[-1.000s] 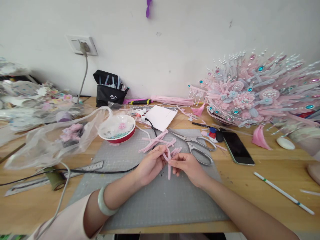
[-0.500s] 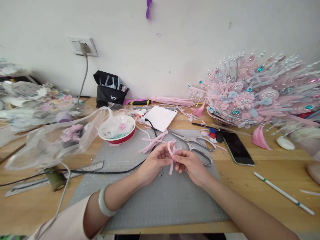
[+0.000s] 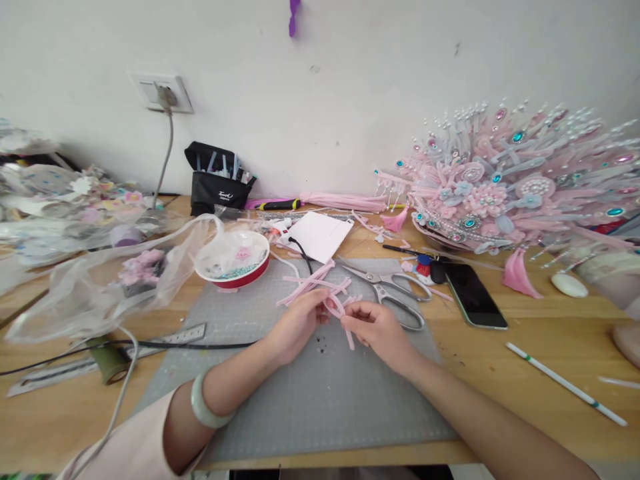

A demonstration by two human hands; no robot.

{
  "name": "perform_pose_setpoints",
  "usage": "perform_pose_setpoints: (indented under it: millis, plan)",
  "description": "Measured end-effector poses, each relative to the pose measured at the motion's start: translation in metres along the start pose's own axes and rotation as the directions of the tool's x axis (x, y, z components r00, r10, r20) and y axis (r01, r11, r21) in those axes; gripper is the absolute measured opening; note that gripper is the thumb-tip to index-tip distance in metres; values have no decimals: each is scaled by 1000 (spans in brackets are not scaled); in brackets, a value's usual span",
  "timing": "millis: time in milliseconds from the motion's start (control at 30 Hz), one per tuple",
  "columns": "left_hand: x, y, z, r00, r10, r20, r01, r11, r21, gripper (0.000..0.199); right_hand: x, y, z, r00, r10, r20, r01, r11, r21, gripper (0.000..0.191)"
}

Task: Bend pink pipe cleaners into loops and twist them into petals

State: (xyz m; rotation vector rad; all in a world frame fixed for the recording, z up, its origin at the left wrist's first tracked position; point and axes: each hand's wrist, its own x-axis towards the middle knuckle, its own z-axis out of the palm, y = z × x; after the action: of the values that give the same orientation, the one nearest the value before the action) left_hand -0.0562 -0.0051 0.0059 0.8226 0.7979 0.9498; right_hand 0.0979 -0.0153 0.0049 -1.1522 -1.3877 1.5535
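A pink pipe cleaner [image 3: 349, 339], bent into a narrow loop with one end hanging down, is held between both hands above the grey cutting mat [image 3: 310, 407]. My left hand [image 3: 300, 325] pinches the loop's upper left part, its fingertips partly hidden. My right hand [image 3: 376, 328] grips the loop's right side, where the strands meet, between thumb and forefinger. Just behind the hands lies a loose pile of pink pipe cleaner pieces [image 3: 306, 283]. Silver scissors [image 3: 383, 287] lie open on the mat, blades pointing to the back left.
A red-and-white bowl [image 3: 257, 274] holds beads and a plastic bag. Beyond it are a glue gun [image 3: 281, 227] and white card [image 3: 323, 235]. A phone [image 3: 475, 297] and a beaded pink headdress [image 3: 490, 180] are on the right. A black cable [image 3: 200, 345] crosses the mat's left side.
The pipe cleaner loop has tipped from upright to slanting left and looks narrower. My left hand has shifted slightly left, my right hand slightly too. Both keep their hold.
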Motion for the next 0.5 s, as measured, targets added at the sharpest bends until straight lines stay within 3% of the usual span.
perform_pose_setpoints:
  millis: [67, 100, 167, 233, 300, 367, 500]
  plan:
    - [2, 3, -3, 995, -98, -6, 98, 994, 41, 32, -2, -1, -1, 986, -168, -19, 156, 947, -279, 14]
    - [2, 4, -3, 989, -149, 10, 148, 987, 59, 33, -4, -1, -2, 961, -278, 5, 250, 855, -455, 13]
    - [1, 6, -4, 971, -230, 64, 223, 970, 100, 32, -7, 0, -4, 868, -479, 135, 415, 548, -726, 13]
    - [-2, 7, -3, 948, -298, 109, 282, 948, 147, 29, -8, 1, -7, 759, -579, 299, 516, 255, -817, 16]
    - [-3, 7, -2, 933, -334, 136, 308, 934, 184, 26, -9, 2, -10, 668, -607, 431, 562, 32, -827, 20]
    - [-4, 7, -2, 936, -324, 141, 293, 934, 204, 22, -9, 2, -12, 633, -597, 492, 565, -79, -822, 22]
    - [-1, 6, -3, 963, -242, 116, 206, 945, 255, 19, -7, 3, -14, 631, -584, 511, 556, -119, -823, 23]
